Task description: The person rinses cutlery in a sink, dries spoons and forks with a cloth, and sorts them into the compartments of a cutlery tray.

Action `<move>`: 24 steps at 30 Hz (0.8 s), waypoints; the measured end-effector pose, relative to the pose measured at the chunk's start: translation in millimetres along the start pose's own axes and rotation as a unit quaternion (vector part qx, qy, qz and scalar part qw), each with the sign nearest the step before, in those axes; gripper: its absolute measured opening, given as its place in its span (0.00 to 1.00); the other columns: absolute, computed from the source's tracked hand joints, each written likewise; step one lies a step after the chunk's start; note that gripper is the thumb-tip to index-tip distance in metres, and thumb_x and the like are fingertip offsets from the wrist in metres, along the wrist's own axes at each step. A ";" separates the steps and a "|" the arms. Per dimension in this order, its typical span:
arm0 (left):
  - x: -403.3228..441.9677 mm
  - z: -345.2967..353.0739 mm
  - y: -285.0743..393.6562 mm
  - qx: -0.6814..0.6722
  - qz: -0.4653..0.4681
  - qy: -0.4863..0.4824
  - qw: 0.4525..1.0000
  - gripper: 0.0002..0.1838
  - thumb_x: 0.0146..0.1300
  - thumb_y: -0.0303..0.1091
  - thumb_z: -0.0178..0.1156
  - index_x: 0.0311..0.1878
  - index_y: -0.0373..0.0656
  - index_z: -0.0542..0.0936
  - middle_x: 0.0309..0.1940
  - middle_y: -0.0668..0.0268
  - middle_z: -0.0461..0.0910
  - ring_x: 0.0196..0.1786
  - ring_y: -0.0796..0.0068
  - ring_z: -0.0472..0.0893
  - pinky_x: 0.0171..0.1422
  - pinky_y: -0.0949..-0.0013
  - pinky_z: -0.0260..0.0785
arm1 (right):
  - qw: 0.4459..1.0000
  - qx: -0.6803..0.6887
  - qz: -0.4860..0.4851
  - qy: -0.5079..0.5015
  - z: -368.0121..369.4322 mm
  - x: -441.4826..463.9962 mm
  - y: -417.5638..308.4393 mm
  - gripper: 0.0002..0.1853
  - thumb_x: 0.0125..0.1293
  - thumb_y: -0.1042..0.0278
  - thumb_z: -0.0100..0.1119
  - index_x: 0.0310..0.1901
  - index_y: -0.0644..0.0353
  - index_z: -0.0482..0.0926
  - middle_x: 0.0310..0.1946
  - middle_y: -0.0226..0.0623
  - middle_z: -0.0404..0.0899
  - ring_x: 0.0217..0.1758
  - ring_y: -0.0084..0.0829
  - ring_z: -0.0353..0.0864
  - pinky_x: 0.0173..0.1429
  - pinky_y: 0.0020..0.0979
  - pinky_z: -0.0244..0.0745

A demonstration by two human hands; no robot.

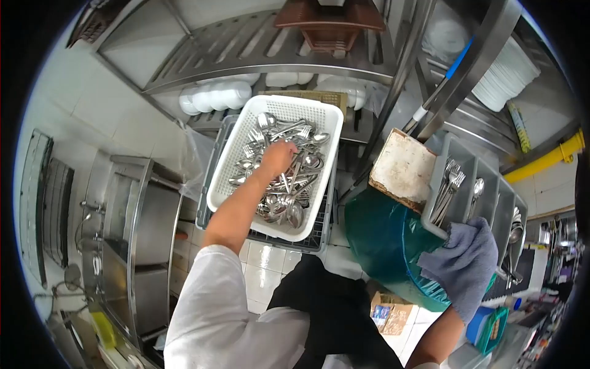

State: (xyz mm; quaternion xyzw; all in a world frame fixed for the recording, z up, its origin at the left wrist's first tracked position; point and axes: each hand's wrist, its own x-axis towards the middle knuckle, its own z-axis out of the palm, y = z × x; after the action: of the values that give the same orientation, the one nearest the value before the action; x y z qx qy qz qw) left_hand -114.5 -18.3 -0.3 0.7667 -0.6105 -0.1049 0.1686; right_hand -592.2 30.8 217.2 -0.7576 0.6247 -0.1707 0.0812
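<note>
Nearest, your right forearm (439,339) runs into a grey-blue cloth (464,261) hiding that hand, its grip impossible to tell, beside a grey plastic compartment tray (435,227), while farther out your left hand (280,157) dips among shiny metal spoons and forks (311,161) in a white perforated plastic basket (301,106), its hold unclear.

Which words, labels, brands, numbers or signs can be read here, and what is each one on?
None can be read.
Cardboard box on the floor: printed patch, too small and blurred.
Long yellow packet at the right: markings, too small to read.
</note>
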 end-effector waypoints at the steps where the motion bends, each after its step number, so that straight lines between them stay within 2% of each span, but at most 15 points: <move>1: 14.3 7.1 -11.1 0.013 0.011 -0.065 0.998 0.10 0.61 0.27 0.56 0.43 0.47 0.85 0.42 0.53 0.82 0.48 0.50 0.81 0.54 0.54 0.74 | 1.000 -0.007 0.014 -0.005 5.9 3.0 0.6 0.26 0.44 0.63 0.74 0.45 0.59 0.75 0.34 0.39 0.80 0.40 0.37 0.81 0.50 0.30 0.74; 3: 31.2 14.3 -23.9 0.026 0.048 -0.111 0.992 0.12 0.59 0.27 0.59 0.46 0.48 0.85 0.45 0.52 0.80 0.50 0.50 0.80 0.57 0.55 0.73 | 0.995 0.020 0.059 0.080 20.3 5.1 6.3 0.24 0.46 0.68 0.72 0.46 0.60 0.75 0.34 0.35 0.80 0.40 0.30 0.80 0.51 0.27 0.73; 4: 36.4 10.9 -23.8 0.035 0.072 -0.140 0.987 0.13 0.58 0.27 0.60 0.46 0.48 0.84 0.47 0.52 0.79 0.52 0.50 0.79 0.59 0.55 0.72 | 0.982 0.123 0.129 0.068 31.4 7.3 31.2 0.22 0.48 0.70 0.71 0.47 0.59 0.76 0.35 0.34 0.81 0.40 0.29 0.80 0.52 0.27 0.74; 5: 42.0 8.2 -24.1 0.046 0.095 -0.166 0.980 0.13 0.57 0.28 0.62 0.47 0.48 0.84 0.48 0.52 0.78 0.54 0.50 0.78 0.60 0.56 0.71 | 0.981 0.119 0.137 0.074 29.6 5.1 26.2 0.22 0.48 0.70 0.71 0.47 0.59 0.76 0.35 0.34 0.81 0.40 0.29 0.80 0.52 0.27 0.74; 7: 49.3 -0.3 -22.3 0.056 0.119 -0.198 0.971 0.16 0.55 0.29 0.66 0.49 0.48 0.83 0.49 0.52 0.77 0.56 0.50 0.77 0.62 0.56 0.69 | 0.994 0.016 0.069 0.082 25.7 5.3 14.9 0.22 0.48 0.70 0.71 0.47 0.59 0.77 0.35 0.34 0.82 0.40 0.29 0.80 0.51 0.28 0.75; 9: 51.2 -10.0 -18.1 0.071 0.169 -0.216 0.959 0.16 0.54 0.30 0.67 0.48 0.48 0.83 0.49 0.52 0.76 0.55 0.49 0.77 0.61 0.55 0.70 | 0.994 0.007 0.082 0.070 23.6 8.1 12.0 0.21 0.49 0.69 0.71 0.46 0.59 0.77 0.35 0.35 0.82 0.39 0.30 0.80 0.51 0.28 0.75; 11: 59.0 -17.2 -14.8 0.085 0.177 -0.237 0.951 0.18 0.54 0.31 0.67 0.51 0.47 0.81 0.46 0.55 0.77 0.53 0.51 0.77 0.58 0.55 0.70 | 0.994 -0.003 0.095 0.052 23.7 9.4 10.3 0.20 0.49 0.67 0.71 0.45 0.59 0.77 0.34 0.36 0.82 0.39 0.30 0.80 0.50 0.28 0.75; 14: 74.8 -14.8 -14.9 0.086 0.199 -0.263 0.940 0.16 0.52 0.32 0.68 0.46 0.45 0.82 0.42 0.56 0.80 0.50 0.52 0.79 0.54 0.56 0.72 | 0.993 -0.020 0.107 0.051 23.8 12.6 6.1 0.19 0.50 0.66 0.70 0.43 0.59 0.77 0.34 0.37 0.81 0.38 0.31 0.80 0.49 0.29 0.75; 16: 85.3 -6.4 -13.6 0.114 0.218 -0.273 0.930 0.12 0.48 0.33 0.72 0.38 0.45 0.85 0.35 0.55 0.84 0.43 0.50 0.82 0.48 0.51 0.74 | 0.992 -0.029 0.111 0.048 25.8 13.9 3.0 0.18 0.51 0.65 0.69 0.42 0.59 0.77 0.33 0.37 0.81 0.38 0.32 0.80 0.48 0.29 0.75; 19: 95.0 1.6 -12.8 0.121 0.235 -0.267 0.927 0.07 0.48 0.32 0.70 0.33 0.45 0.86 0.32 0.54 0.84 0.39 0.48 0.83 0.44 0.50 0.75 | 0.989 -0.040 0.134 0.044 26.8 15.6 -5.0 0.16 0.52 0.64 0.68 0.41 0.59 0.76 0.32 0.39 0.81 0.37 0.32 0.80 0.47 0.30 0.75; 20: 96.7 2.2 -11.6 0.119 0.237 -0.265 0.927 0.07 0.48 0.32 0.70 0.33 0.45 0.86 0.32 0.54 0.84 0.39 0.48 0.83 0.44 0.50 0.75 | 0.989 -0.042 0.134 0.046 26.0 15.9 -4.3 0.16 0.52 0.64 0.68 0.41 0.59 0.76 0.32 0.39 0.81 0.37 0.32 0.80 0.47 0.30 0.75; 22: 98.0 2.9 -7.4 0.138 0.226 -0.273 0.925 0.06 0.50 0.32 0.66 0.33 0.46 0.85 0.33 0.57 0.84 0.41 0.52 0.83 0.45 0.53 0.73 | 0.988 -0.148 0.015 0.029 24.1 14.6 0.2 0.15 0.53 0.64 0.67 0.41 0.58 0.77 0.32 0.39 0.80 0.38 0.33 0.80 0.48 0.30 0.75; 23: 97.6 2.3 -5.7 0.137 0.228 -0.272 0.925 0.06 0.50 0.32 0.66 0.33 0.46 0.85 0.33 0.57 0.84 0.41 0.52 0.83 0.45 0.53 0.73 | 0.988 -0.150 0.017 0.031 25.8 14.4 4.3 0.15 0.53 0.64 0.67 0.41 0.58 0.77 0.32 0.39 0.80 0.38 0.33 0.80 0.48 0.30 0.75; 24: 97.1 0.6 -4.9 0.137 0.241 -0.269 0.922 0.05 0.52 0.32 0.64 0.33 0.45 0.84 0.33 0.57 0.84 0.41 0.52 0.83 0.45 0.53 0.73 | 0.990 -0.118 0.059 0.043 29.1 15.1 9.0 0.15 0.54 0.64 0.67 0.41 0.58 0.77 0.33 0.39 0.81 0.38 0.34 0.80 0.48 0.30 0.75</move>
State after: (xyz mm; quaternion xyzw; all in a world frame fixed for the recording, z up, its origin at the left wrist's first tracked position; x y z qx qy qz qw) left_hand -87.7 -111.7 1.6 0.5552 -0.8075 -0.1787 -0.0885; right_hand -587.5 11.7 189.4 -0.7157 0.6870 -0.1229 -0.0252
